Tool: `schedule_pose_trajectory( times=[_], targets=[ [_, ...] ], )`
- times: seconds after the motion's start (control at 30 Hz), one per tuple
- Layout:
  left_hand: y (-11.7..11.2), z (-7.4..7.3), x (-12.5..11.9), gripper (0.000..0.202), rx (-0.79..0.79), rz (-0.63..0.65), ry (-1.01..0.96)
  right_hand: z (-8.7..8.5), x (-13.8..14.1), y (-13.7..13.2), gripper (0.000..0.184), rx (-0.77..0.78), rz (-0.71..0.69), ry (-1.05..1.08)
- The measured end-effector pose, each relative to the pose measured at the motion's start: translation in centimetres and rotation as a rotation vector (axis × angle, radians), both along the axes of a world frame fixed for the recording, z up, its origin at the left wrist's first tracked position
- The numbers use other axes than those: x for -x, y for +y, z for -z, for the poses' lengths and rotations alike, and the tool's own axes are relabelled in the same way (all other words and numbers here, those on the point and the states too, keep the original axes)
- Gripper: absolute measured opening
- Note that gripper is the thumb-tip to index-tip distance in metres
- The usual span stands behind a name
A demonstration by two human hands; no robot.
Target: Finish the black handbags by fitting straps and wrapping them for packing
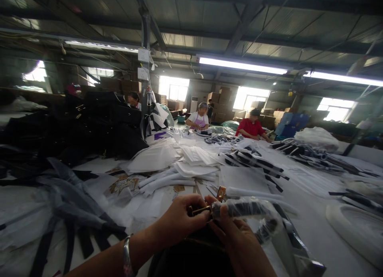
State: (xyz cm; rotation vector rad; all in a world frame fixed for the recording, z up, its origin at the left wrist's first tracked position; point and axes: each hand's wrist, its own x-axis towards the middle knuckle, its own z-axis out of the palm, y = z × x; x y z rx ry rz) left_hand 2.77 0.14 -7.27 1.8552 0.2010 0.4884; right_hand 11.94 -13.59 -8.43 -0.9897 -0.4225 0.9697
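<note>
Just above a dark item (191, 258), left hand (181, 214) pinches a gold-coloured metal fitting (201, 210) between thumb and fingers; right hand (239, 238) is clamped round the wrapped strap (248, 208) where it meets the fitting. Step in hand looks like working fitting against strap end; next move probably calls for a steady right grip, fine left alignment. Beyond: white sheets (197, 155), then 1 co-worker in purple apron (199, 121), 1 in red (250, 127).

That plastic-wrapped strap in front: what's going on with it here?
The person's left hand pinches a gold-coloured metal piece by the end of the plastic-wrapped dark strap, which the right hand holds. Whether they are joined is unclear. White sheets lie piled beyond, with a person in red farther back.
</note>
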Motion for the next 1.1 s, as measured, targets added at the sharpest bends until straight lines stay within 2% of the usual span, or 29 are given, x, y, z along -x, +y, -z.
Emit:
schedule_pose_trajectory(
  times=[0.17, 0.33, 0.47, 0.53, 0.63, 0.8, 0.97, 1.1],
  targets=[
    [-0.2, -0.1, 0.4, 0.020, 0.044, 0.061, -0.053, 1.4, 0.4, 0.7, 0.054, 0.084, -0.009, -0.071],
    [0.3, 0.1, 0.8, 0.017, 0.033, 0.017, -0.084, 1.3, 0.1, 0.4, 0.054, 0.029, -0.020, -0.156],
    [0.6, 0.6, 0.7, 0.046, 0.036, -0.035, -0.117, 1.5, -0.1, -0.1, 0.049, -0.016, 0.022, -0.097],
    [0.5, 0.7, 0.6, 0.035, -0.027, -0.037, -0.137, 2.0, 0.1, -0.2, 0.049, 0.011, 0.058, -0.075],
    [0.1, 0.8, 0.5, 0.018, -0.073, -0.082, -0.158, 2.7, 0.7, 0.1, 0.054, 0.068, 0.025, -0.067],
    [-0.2, 1.2, 0.4, 0.012, -0.039, -0.154, -0.154, 2.9, 1.1, 0.8, 0.052, 0.080, -0.008, -0.065],
    [0.0, 1.5, 0.5, 0.014, 0.013, -0.147, -0.121, 2.5, 0.3, 0.7, 0.046, 0.046, 0.167, -0.103],
    [-0.2, 1.4, 0.5, 0.014, -0.011, -0.140, -0.096, 2.0, -0.7, 0.1, 0.045, 0.129, 0.208, -0.272]
  ],
)
